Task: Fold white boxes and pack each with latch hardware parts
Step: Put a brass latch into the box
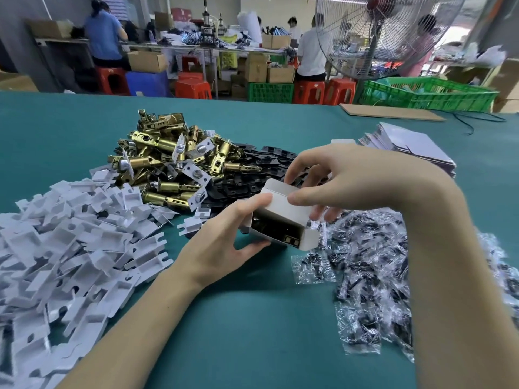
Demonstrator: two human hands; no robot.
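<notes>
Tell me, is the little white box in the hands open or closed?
Open. The white box has its near end unclosed, so dark parts show inside. The left hand holds it while the right hand pinches its top.

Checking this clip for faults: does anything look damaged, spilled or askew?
Nothing stands out. Both hands, left and right, hold the white box, its near end open, parts inside. Loose heaps lie around it.
</notes>
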